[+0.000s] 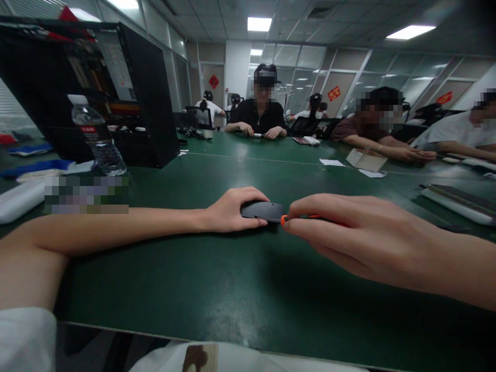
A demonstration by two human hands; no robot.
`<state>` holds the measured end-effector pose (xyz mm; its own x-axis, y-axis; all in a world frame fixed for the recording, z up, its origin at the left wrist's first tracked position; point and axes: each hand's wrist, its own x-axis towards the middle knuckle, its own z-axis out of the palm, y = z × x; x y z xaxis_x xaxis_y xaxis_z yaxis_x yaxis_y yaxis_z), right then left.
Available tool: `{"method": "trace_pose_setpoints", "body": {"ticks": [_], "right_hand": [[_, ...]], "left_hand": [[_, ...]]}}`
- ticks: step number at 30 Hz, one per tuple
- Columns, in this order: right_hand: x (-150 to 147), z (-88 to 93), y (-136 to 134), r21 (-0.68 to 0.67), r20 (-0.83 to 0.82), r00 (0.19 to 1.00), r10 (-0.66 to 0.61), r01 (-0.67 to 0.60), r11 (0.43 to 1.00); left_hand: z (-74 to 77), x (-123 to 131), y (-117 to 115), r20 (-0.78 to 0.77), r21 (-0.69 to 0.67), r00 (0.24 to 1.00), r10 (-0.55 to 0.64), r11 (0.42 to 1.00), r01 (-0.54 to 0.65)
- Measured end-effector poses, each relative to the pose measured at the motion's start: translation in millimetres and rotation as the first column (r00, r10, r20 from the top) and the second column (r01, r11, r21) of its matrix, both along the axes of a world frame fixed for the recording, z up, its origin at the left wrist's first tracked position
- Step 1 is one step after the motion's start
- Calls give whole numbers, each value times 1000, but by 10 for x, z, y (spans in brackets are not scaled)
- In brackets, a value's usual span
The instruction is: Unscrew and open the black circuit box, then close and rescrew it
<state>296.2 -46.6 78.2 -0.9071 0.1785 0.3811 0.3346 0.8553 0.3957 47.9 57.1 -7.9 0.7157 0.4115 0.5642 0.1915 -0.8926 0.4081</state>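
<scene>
On the green table (217, 279), my left hand (232, 209) wraps round the left end of a dark grey rounded object (263, 211) that looks like a computer mouse. My right hand (349, 232) comes in from the right, its thumb and fingers pinched on a thin tool with an orange tip (284, 219). That tip is at the right end of the grey object, touching or very close to it. Most of the tool is hidden by my right fingers.
A black open case (145, 98) and a water bottle (101, 137) stand at the left. A small box (366, 159) and papers (331, 162) lie at the back right, a flat device (461, 204) at the right. People sit across the table.
</scene>
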Motion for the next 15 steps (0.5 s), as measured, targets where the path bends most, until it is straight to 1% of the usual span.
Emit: {"method": "trace_pose_setpoints", "body": {"ticks": [3, 7, 15], "right_hand": [[-16, 15, -16, -26, 16, 1000, -4, 5, 1000], [-21, 10, -15, 18, 36, 999, 4, -4, 1000], [-15, 16, 13, 34, -12, 1000, 13, -13, 999]], "left_hand": [[0, -3, -3, -6, -10, 1000, 7, 1000, -7], [5, -3, -14, 2, -19, 1000, 5, 1000, -5], [5, 0, -12, -2, -23, 1000, 9, 1000, -10]]}}
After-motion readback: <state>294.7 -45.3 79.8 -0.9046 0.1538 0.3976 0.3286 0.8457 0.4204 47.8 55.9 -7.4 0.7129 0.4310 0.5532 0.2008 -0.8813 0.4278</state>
